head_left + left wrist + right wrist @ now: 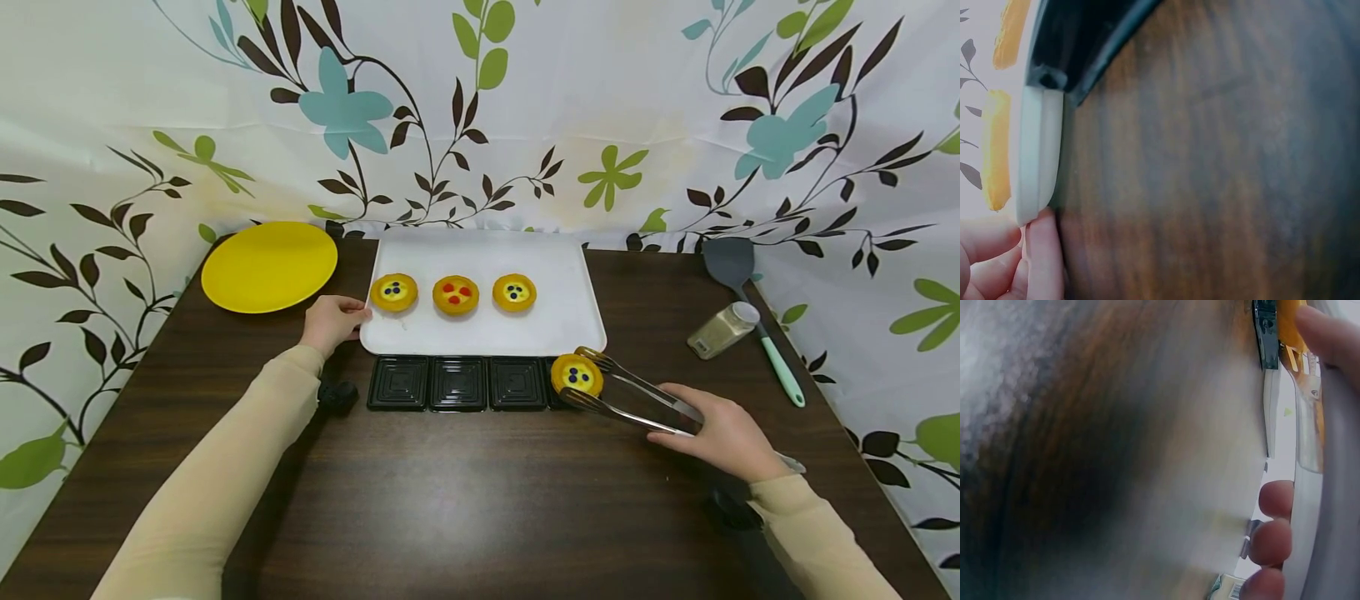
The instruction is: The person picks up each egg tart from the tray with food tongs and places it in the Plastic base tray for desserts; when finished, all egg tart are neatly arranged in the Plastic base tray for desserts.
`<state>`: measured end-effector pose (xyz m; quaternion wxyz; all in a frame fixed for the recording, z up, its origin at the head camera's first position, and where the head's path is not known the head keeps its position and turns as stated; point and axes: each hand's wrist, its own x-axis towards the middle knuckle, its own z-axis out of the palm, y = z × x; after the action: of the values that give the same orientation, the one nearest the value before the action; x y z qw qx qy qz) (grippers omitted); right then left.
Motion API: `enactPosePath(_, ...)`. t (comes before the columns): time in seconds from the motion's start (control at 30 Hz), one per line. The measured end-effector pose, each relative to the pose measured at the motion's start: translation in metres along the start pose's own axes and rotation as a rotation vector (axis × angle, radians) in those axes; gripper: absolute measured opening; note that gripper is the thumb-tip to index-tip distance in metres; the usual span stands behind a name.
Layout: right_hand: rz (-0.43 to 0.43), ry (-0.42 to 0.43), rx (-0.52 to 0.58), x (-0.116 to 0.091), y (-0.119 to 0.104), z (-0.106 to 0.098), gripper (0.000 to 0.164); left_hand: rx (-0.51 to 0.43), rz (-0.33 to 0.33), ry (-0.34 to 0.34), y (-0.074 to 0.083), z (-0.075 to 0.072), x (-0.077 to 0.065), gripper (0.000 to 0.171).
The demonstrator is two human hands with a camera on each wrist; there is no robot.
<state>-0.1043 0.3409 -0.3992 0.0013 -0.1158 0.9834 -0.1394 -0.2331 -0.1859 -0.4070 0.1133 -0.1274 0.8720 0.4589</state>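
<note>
My left hand (332,323) pinches the left edge of a white tray (480,337), thumb above and fingers at the rim, as the left wrist view shows. Three tarts stand on it: a blueberry tart (393,292), a red-topped tart (455,295) and another blueberry tart (514,292). In my right hand (723,429) are metal tongs (637,382), their tips on either side of a blueberry tart (577,376). That tart is at the rightmost compartment of a black sectioned tray (458,384), covering most of it; whether it touches the bottom I cannot tell.
A yellow plate (270,267) lies at the back left. On the right are a seasoning jar (723,331) lying on its side and a spatula (780,367) with a pale green handle. A floral curtain (525,108) hangs behind the dark wooden table (450,500).
</note>
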Motion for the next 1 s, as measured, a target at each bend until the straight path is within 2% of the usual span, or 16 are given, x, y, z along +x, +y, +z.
enactPosePath(0.23,0.003,-0.014,-0.022,0.0012,0.0009,-0.0013,0.077,-0.008,-0.003,0.002,-0.0004,0.0007,-0.0011,0.039)
enactPosePath(0.5,-0.009,0.009,-0.044,0.0013,0.0012,-0.0007,0.080,-0.009,0.001,-0.006,0.0009,0.0006,-0.0040,0.039)
enactPosePath(1.0,-0.005,0.035,0.006,0.0089,-0.0024,-0.0063,0.079,0.002,-0.002,0.000,0.0010,-0.0009,-0.0016,0.038)
